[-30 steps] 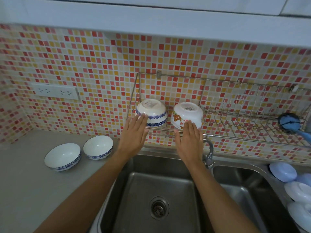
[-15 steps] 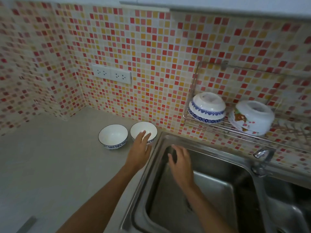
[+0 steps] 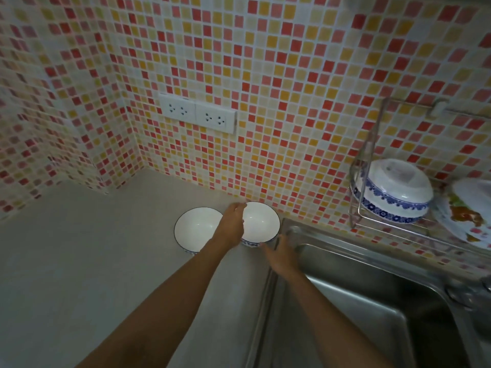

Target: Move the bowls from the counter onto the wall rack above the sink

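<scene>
On the grey counter [image 3: 79, 261] left of the steel sink [image 3: 358, 301], two white bowls with blue-patterned bases are sitting upright, rims just about touching, close to the tiled wall [image 3: 265, 102] below the double socket [image 3: 197, 116]. Up right, the wire wall rack [image 3: 372, 155] is already carrying two inverted bowls: a blue-band bowl [image 3: 393, 193] at its left end and a floral bowl [image 3: 467, 213] beside it, partly cut off by the frame edge. Left hand [image 3: 231, 223] is lying over the gap between the counter bowls, fingers curled loosely over the left rim of the right bowl [image 3: 261, 223]; whether it is actually gripping, I can't tell. Right hand [image 3: 281, 254] is spread open at that bowl's near right side, fingertips at its base, holding nothing. Left bowl [image 3: 195, 228] is untouched. Risks as I judge them: both hands are going for one bowl while its neighbour sits right against it, so a careless lift is likely knocking or chipping the left bowl's rim. Glazed ceramic is slick, and a weak rim pinch is inviting a slip straight into the sink edge next to it. Rack space is the other issue: free wires are lying further right, so the carry is passing over the parked bowls and could clip them.
</scene>
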The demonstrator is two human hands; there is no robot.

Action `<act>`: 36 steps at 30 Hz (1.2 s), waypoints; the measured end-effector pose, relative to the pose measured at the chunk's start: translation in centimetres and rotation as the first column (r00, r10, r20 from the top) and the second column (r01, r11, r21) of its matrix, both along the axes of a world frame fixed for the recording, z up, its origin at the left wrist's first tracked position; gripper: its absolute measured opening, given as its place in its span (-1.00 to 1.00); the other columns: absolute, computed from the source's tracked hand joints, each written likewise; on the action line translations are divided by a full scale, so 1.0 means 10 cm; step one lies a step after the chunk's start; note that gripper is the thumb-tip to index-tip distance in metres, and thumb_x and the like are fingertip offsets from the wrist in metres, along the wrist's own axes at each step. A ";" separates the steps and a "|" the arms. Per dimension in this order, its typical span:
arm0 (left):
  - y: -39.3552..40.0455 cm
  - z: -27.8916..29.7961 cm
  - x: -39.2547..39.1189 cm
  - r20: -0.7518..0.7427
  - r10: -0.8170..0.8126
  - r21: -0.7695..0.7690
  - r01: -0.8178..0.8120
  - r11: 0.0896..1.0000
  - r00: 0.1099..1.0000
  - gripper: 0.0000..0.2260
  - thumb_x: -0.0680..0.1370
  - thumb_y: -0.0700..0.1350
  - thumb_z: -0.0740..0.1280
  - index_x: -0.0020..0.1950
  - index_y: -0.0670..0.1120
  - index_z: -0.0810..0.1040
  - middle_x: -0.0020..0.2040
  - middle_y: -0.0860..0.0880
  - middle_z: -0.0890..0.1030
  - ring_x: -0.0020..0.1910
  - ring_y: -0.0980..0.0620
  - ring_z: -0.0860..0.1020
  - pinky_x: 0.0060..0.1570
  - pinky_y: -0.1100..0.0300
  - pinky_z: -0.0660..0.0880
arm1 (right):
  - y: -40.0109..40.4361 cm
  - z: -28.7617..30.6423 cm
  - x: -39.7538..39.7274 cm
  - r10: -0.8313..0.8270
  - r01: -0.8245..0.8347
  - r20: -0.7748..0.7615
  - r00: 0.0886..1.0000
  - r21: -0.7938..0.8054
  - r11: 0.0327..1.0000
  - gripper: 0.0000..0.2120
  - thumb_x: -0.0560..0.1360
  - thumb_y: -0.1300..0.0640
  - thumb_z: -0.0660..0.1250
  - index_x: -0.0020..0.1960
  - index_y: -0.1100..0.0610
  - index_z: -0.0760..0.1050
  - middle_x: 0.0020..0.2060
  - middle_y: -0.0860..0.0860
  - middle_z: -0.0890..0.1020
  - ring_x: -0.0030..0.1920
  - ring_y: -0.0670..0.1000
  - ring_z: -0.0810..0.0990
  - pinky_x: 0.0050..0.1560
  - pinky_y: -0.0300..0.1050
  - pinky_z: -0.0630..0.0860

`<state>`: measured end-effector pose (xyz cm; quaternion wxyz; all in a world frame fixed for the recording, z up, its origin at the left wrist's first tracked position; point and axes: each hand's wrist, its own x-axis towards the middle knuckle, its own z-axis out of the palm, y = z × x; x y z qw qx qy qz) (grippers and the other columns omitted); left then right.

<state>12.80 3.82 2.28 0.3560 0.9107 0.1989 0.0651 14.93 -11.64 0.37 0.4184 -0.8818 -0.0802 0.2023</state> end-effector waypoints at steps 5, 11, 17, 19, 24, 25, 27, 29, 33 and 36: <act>0.19 -0.22 0.42 -0.217 -0.019 0.080 0.037 0.996 0.976 -0.40 0.54 -0.31 0.27 0.52 -0.12 0.09 0.53 -0.20 0.13 0.50 -0.19 0.14 0.45 -0.04 0.19 | 0.26 -0.20 0.19 -0.132 0.135 -0.137 0.982 0.013 0.991 -0.34 0.50 -0.02 0.36 0.47 0.16 0.15 0.42 0.12 0.39 0.36 0.21 0.41 0.30 0.02 0.39; 0.27 -0.39 0.55 -0.323 -0.010 0.084 0.039 0.996 0.946 -0.41 0.54 -0.28 0.25 0.50 -0.25 0.04 0.39 -0.30 0.31 0.36 -0.24 0.34 0.33 -0.02 0.34 | 0.42 -0.36 0.37 -0.258 0.277 -0.289 0.922 0.026 0.961 -0.42 0.51 0.12 0.27 0.47 0.16 0.16 0.38 0.18 0.42 0.25 0.26 0.50 0.23 0.16 0.50; 0.10 -0.33 0.51 -0.203 -0.011 0.075 0.027 0.997 0.979 -0.51 0.55 -0.31 0.21 0.47 -0.25 0.18 0.37 -0.28 0.33 0.32 -0.25 0.38 0.33 -0.01 0.35 | 0.26 -0.51 0.33 -0.332 0.351 -0.300 0.894 0.011 0.936 -0.50 0.50 0.15 0.14 0.41 0.23 0.18 0.27 0.25 0.49 0.07 0.27 0.61 0.01 0.18 0.61; -0.02 -0.30 0.42 -0.061 0.039 0.008 -0.039 0.999 0.997 -0.61 0.56 -0.28 0.20 0.40 -0.23 0.36 0.30 -0.26 0.42 0.26 -0.24 0.44 0.29 -0.01 0.37 | 0.09 -0.37 0.16 -0.342 0.382 -0.313 0.886 0.075 0.921 -0.58 0.53 0.19 0.11 0.38 0.21 0.20 0.19 0.23 0.53 -0.10 0.17 0.65 -0.19 0.01 0.64; -0.38 -0.09 -0.02 0.086 0.225 -0.418 -0.170 0.893 0.971 -0.76 0.56 -0.16 0.27 0.21 -0.12 0.55 0.17 -0.13 0.60 0.13 -0.13 0.55 0.18 0.01 0.47 | -0.47 -0.15 -0.21 -0.294 0.333 -0.217 0.931 0.171 0.927 -0.62 0.53 0.22 0.08 0.35 0.17 0.25 0.03 0.20 0.60 -0.39 0.03 0.61 -0.27 -0.05 0.62; -0.48 -0.03 -0.12 0.095 0.245 -0.494 -0.168 0.853 0.965 -0.76 0.56 -0.12 0.28 0.21 -0.11 0.54 0.17 -0.12 0.60 0.14 -0.13 0.55 0.17 0.00 0.48 | -0.58 -0.10 -0.28 -0.278 0.313 -0.193 0.941 0.181 0.933 -0.63 0.54 0.22 0.08 0.34 0.16 0.25 0.07 0.18 0.58 -0.36 0.03 0.61 -0.27 -0.05 0.62; -0.72 0.07 -0.30 0.032 0.235 -0.656 -0.157 0.738 0.971 -0.72 0.58 0.01 0.25 0.25 -0.05 0.47 0.21 -0.09 0.56 0.16 -0.13 0.53 0.18 -0.04 0.50 | -0.79 0.05 -0.45 -0.247 0.276 -0.155 0.956 0.208 0.938 -0.69 0.55 0.23 0.10 0.28 0.13 0.24 0.12 0.12 0.52 -0.27 0.03 0.61 -0.21 -0.02 0.64; -0.93 0.16 -0.44 -0.073 0.165 -0.827 -0.152 0.541 0.984 -0.67 0.55 0.19 0.19 0.24 0.06 0.43 0.20 -0.07 0.56 0.16 -0.14 0.54 0.20 -0.14 0.51 | -1.00 0.19 -0.59 -0.218 0.237 -0.101 0.971 0.248 0.939 -0.73 0.56 0.23 0.12 0.23 0.07 0.22 0.11 0.07 0.47 -0.19 0.04 0.60 -0.09 0.12 0.65; -1.28 0.28 -0.61 0.059 0.076 -0.917 0.024 0.399 0.995 -0.65 0.53 0.29 0.15 0.20 0.18 0.52 0.24 -0.07 0.59 0.16 -0.16 0.58 0.16 -0.22 0.51 | -1.43 0.46 -0.75 -0.258 0.254 -0.024 0.966 0.283 0.925 -0.70 0.56 0.19 0.17 0.28 0.07 0.30 0.07 0.10 0.58 -0.21 0.04 0.63 -0.27 -0.09 0.63; -1.60 0.44 -0.67 0.158 0.079 -0.906 0.113 0.408 0.984 -0.71 0.61 0.17 0.07 0.19 0.16 0.50 0.15 0.01 0.63 0.11 -0.09 0.61 0.11 -0.10 0.56 | -1.79 0.66 -0.82 -0.241 0.212 0.077 0.967 0.275 0.938 -0.71 0.59 0.09 0.21 0.30 0.05 0.34 0.00 0.10 0.63 -0.23 -0.03 0.63 -0.36 -0.33 0.54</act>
